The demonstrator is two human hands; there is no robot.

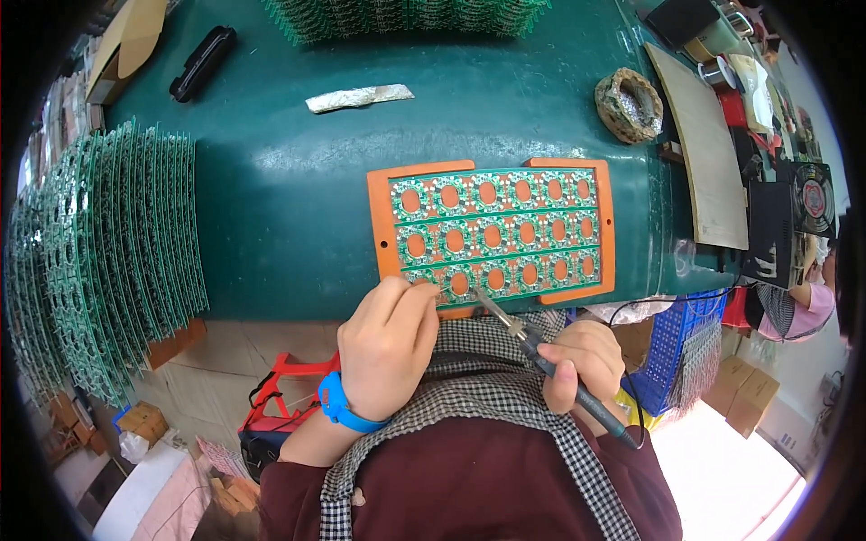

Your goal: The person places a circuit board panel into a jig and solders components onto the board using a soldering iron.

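My right hand is wrapped round the dark handle of a soldering iron. The iron's tip points up and left, at the lower row of a green circuit board panel with rows of oval openings. The panel lies in an orange frame. By the frame's lower left corner is my left hand, with a blue wristband. Its fingers are pressed together over the panel's bottom edge, and whatever they may pinch is hidden.
Many upright circuit boards stand in rows at the left, and more boards at the far edge. On the green table lie a crumpled silvery strip, a black object and a rough round holder. A person is at the right.
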